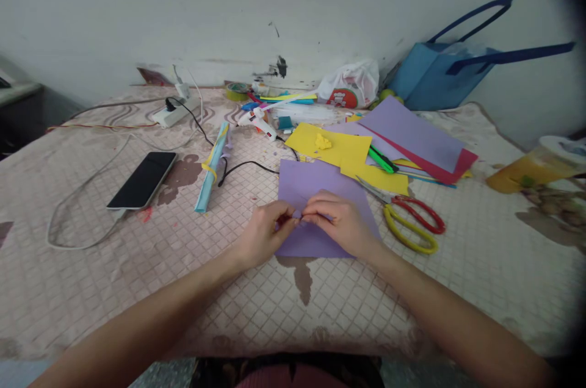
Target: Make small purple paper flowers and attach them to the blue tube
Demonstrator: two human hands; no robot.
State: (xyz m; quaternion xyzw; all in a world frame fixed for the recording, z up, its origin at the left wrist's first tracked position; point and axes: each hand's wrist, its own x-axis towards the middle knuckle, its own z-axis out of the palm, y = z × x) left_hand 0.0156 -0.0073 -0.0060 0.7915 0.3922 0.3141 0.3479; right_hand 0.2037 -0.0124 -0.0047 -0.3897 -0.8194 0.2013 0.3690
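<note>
Both of my hands meet over a purple paper sheet (311, 177) lying on the table. My left hand (270, 229) pinches one side of a small purple paper piece (297, 215) between thumb and finger. From the other side, my right hand (336, 220) pinches the same piece, its fingertips close to the left ones. Most of the piece is hidden by the fingers, so its shape cannot be made out. To the right of the sheet lie scissors (412, 223) with one red and one yellow handle. Yellow paper (302, 139) with a small crumpled yellow piece (323, 141) lies behind.
A glue gun (259, 121) and a rolled blue paper tube (213, 168) lie behind left. A phone (144, 180) with a cable and a power strip (176, 112) are further left. At right are a green cutter (382, 159), stacked papers (416, 132), a drink cup (535, 165) and a blue bag (425, 74).
</note>
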